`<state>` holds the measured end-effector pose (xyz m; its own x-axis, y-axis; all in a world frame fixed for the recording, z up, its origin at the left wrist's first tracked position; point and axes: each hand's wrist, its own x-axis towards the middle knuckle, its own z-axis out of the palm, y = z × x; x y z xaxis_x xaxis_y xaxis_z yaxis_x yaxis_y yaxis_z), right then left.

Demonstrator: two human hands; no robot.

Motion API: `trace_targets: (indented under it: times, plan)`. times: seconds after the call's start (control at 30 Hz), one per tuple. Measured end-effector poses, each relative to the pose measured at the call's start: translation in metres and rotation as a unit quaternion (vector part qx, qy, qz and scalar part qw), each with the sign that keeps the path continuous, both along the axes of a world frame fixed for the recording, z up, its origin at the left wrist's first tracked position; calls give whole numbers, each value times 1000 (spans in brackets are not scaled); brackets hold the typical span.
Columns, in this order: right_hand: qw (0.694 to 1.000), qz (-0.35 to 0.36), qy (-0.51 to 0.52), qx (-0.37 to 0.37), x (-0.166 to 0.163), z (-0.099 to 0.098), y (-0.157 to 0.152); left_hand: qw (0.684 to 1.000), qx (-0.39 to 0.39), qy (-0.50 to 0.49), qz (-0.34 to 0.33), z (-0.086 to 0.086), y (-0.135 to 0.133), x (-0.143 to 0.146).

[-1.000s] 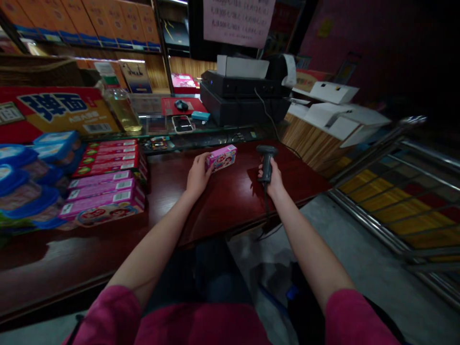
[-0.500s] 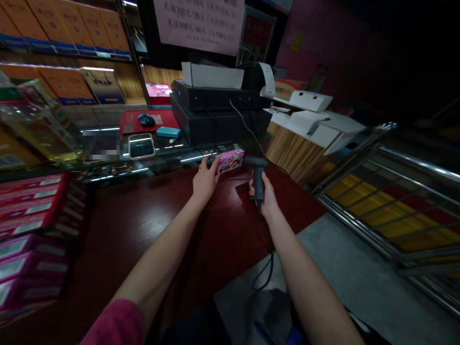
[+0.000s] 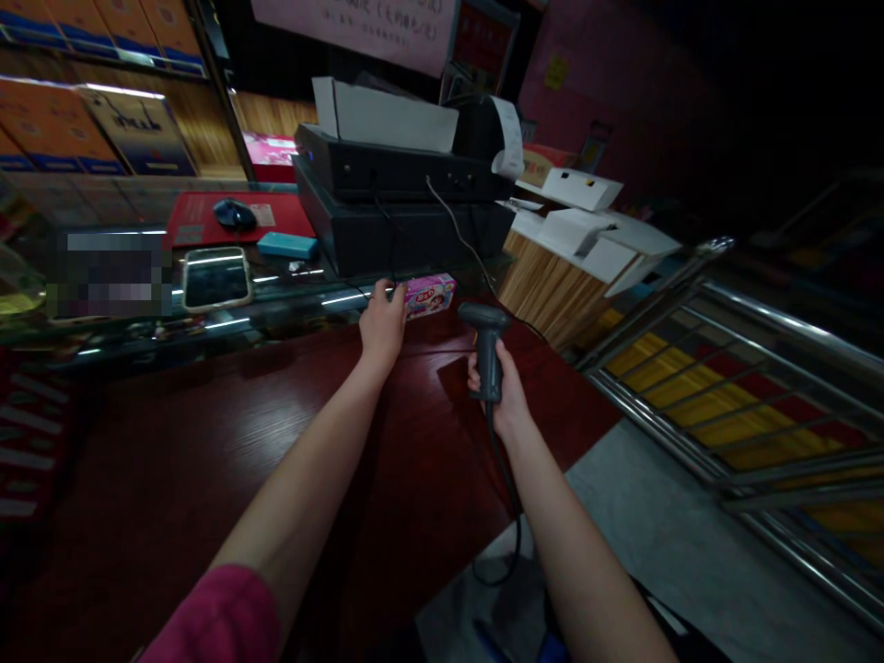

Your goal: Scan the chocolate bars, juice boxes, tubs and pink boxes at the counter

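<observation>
My left hand [image 3: 384, 324] is closed on the left end of a small pink box [image 3: 431, 296] with a cartoon print, at the back edge of the dark red desk [image 3: 290, 460]. The hand covers that end of the box, and some of the fingers are hidden. In my right hand [image 3: 509, 385] is a dark grey barcode scanner [image 3: 489, 354], held upright by its handle. Its head sits just right of the box, apart from it. A black cable [image 3: 507, 479] hangs from the handle and loops down below the desk edge.
Behind the desk, a glass counter [image 3: 304, 296] holds a phone [image 3: 216, 278], a turquoise case [image 3: 287, 246] and a mouse [image 3: 235, 215] on a red mat. A black cash drawer [image 3: 407, 241] stands further back. Metal railings [image 3: 760, 341] are on the right. Red packs [image 3: 31, 442] lie at far left.
The view has shifted right and closer, so things on the left slide out of frame. My left hand stays at the pink box. The scanner stays in my right hand, slightly lower in view.
</observation>
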<state>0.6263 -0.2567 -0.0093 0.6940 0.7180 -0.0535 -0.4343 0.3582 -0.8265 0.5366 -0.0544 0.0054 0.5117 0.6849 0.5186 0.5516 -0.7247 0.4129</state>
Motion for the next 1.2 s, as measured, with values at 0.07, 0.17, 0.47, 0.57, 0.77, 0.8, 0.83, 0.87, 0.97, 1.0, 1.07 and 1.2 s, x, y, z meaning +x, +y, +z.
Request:
trace_targets:
  times: [0.07,0.17,0.47,0.57,0.77,0.8,0.83,0.87,0.97,1.0,1.07,1.2]
  plan:
    - [1000,-1,-15,-1,0,-1,0,1000,13,-11,-4,-3,4,4]
    - [1000,1,-28,-4,0,-2,0,999,18,-42,-20,-6,8,8]
    - [999,18,-25,-30,-5,9,-5,997,-11,-72,-7,-7,-35,-48]
    - [996,57,-40,-50,-16,14,-9,998,9,-18,-64,-11,-67,-98]
    - [983,171,-25,-57,-82,16,4,983,131,27,-128,-18,-111,-225]
    - [980,192,-22,-56,-101,17,8,982,140,30,-119,-18,-114,-249]
    - [976,212,-18,-53,-121,17,12,983,145,32,-105,-17,-117,-273]
    - [971,233,-14,-49,-143,17,16,986,145,33,-82,-15,-120,-298]
    - [954,298,0,-30,-210,20,25,991,127,33,29,-11,-127,-370]
    - [947,320,4,-30,-232,21,27,989,121,28,79,-10,-129,-393]
    - [938,346,8,-30,-270,21,29,976,118,5,180,-7,-135,-438]
    - [921,389,-9,-11,-318,21,25,941,117,-44,316,-1,-145,-506]
